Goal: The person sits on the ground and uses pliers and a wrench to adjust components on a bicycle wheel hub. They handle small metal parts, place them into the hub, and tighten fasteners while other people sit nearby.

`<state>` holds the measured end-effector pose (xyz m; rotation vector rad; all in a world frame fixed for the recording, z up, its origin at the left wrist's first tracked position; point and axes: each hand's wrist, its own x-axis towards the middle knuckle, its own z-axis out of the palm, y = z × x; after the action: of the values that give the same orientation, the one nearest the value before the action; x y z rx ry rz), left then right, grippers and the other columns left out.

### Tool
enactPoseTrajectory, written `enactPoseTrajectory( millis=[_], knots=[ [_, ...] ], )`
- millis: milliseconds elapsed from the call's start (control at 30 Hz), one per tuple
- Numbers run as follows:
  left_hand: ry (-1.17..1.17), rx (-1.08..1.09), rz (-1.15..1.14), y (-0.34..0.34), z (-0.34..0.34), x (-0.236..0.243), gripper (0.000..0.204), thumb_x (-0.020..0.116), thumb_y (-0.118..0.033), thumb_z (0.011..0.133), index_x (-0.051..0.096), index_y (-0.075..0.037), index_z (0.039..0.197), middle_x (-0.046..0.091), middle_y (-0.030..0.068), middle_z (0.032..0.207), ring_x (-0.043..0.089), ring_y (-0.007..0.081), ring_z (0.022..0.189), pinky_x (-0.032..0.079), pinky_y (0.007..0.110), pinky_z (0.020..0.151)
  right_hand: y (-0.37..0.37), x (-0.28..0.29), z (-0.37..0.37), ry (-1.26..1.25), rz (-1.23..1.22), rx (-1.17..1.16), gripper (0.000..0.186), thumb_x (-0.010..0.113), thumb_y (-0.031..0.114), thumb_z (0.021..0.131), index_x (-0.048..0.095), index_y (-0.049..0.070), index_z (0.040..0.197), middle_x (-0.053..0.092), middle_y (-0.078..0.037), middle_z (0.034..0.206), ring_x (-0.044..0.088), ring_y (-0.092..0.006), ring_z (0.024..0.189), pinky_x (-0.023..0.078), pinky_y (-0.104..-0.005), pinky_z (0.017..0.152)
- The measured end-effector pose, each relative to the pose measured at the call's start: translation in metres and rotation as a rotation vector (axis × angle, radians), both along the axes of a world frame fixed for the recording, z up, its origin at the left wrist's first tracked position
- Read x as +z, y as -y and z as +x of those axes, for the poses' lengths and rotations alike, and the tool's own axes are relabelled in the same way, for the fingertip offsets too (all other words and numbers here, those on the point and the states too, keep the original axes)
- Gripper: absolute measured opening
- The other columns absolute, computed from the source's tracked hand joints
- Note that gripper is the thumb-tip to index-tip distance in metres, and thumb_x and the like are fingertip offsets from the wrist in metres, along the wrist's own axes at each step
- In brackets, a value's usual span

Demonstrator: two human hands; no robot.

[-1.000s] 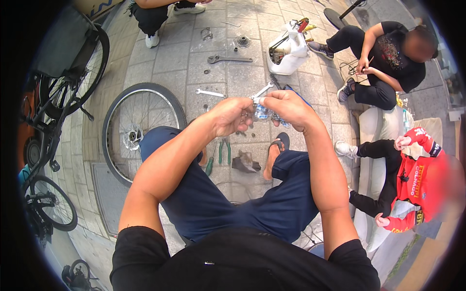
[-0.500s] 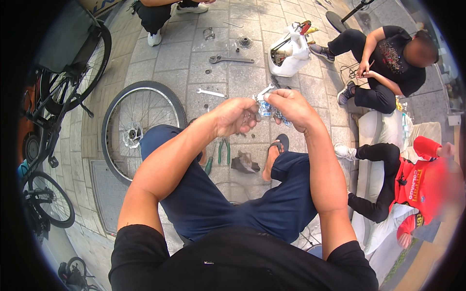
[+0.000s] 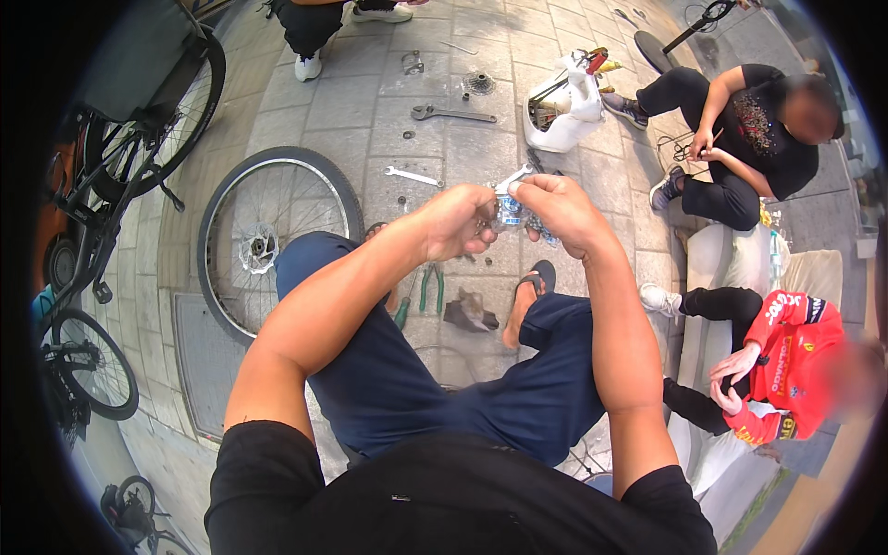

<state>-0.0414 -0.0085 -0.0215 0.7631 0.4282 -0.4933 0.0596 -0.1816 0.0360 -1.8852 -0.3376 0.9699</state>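
Observation:
My left hand (image 3: pixel 460 224) and my right hand (image 3: pixel 559 215) meet above the paving, in front of my knees. Between their fingertips is a small clear plastic packet (image 3: pixel 510 212) with blue print; its contents are too small to make out. My right thumb and fingers pinch its upper right side, while the curled fingers of my left hand grip its left edge. Just beyond the packet, a wrench end (image 3: pixel 514 176) shows on the ground. Beneath my hands lie green-handled pliers (image 3: pixel 431 289), a green-handled screwdriver (image 3: pixel 400 313) and a crumpled dark grey cloth (image 3: pixel 471 313).
A bicycle wheel (image 3: pixel 212 203) lies to the left. Farther off are a wrench (image 3: pixel 413 176), an adjustable wrench (image 3: pixel 453 114), a sprocket cassette (image 3: pixel 478 83) and a white cut-open jug of tools (image 3: pixel 566 120). Two people sit at the right; another is at the top. Bicycles stand at far left.
The whole view has shifted slightly. Both my hands keep hold of the packet. The person in red has brought their hands together in front of them.

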Motion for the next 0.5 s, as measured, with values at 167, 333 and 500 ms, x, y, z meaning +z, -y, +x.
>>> enactPoseTrajectory(
  millis=[167,333,500],
  knots=[
    [0.001,0.047,-0.072,-0.0035,0.0005,0.0010,0.017,0.055,-0.014,0.092,0.058,-0.004,0.106,0.062,0.0079,0.096,0.054,0.0158,0.069,0.038,0.027,0.050,0.0017,-0.0017,0.0027,0.001,-0.002,-0.023,0.036,0.071,0.030,0.100,0.075,-0.005,0.111,0.072,-0.006,0.090,0.061,-0.0113,0.067,0.049,-0.0300,0.056],
    [0.017,0.114,-0.055,-0.0032,-0.0003,0.0028,0.017,0.060,-0.019,0.098,0.058,-0.005,0.108,0.062,0.0072,0.098,0.057,0.0162,0.074,0.042,0.027,0.053,0.0068,-0.0003,0.0079,-0.019,-0.026,-0.024,0.033,0.071,0.028,0.102,0.075,-0.003,0.113,0.072,-0.003,0.092,0.062,-0.0092,0.071,0.050,-0.0280,0.055],
    [0.031,0.108,-0.045,-0.0010,0.0002,0.0006,0.017,0.064,-0.019,0.099,0.059,-0.005,0.109,0.063,0.0072,0.100,0.059,0.0165,0.077,0.043,0.027,0.053,0.0070,-0.0035,0.0049,0.017,-0.015,-0.023,0.039,0.072,0.031,0.100,0.075,-0.006,0.112,0.071,-0.005,0.090,0.060,-0.0111,0.066,0.050,-0.0306,0.057]
  ],
)
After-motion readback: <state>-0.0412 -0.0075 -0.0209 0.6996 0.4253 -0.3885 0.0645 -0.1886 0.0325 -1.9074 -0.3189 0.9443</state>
